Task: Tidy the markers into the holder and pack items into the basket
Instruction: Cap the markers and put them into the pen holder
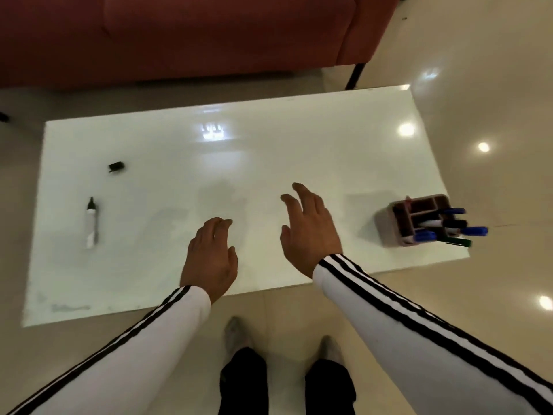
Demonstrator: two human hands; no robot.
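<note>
Glossy cream floor (484, 85), lamp glare on it. A red sofa (179, 34) fills the far side. A low white table (299, 151) lies between the sofa and you, with your feet (236, 333) on the floor at its near edge.

Your left hand (209, 259) is over the near middle of the table, palm down. Its fingers are loosely bent, a little apart, and hold nothing. Your right hand (308, 232) is just to its right and reaches a little farther. Its fingers are straight and spread, also holding nothing. You cannot tell whether either hand touches the tabletop. Both sleeves (419, 339) are white with black stripes.

Left part of the table: one marker (92, 223) lies flat. It has a white body, and its bare black tip points to the far side. Its black cap (116, 166) lies apart from it, farther and slightly right. Both are well apart from your left hand.

Right part of the table, near the near-right corner: the holder (398, 226), a pinkish box split into compartments. It is well apart from your right hand. Several markers (454, 211) stand in its right-hand compartments, leaning out to the right over the table edge. Their caps are blue, black and one green. The far-left compartments show only dark insides.
</note>
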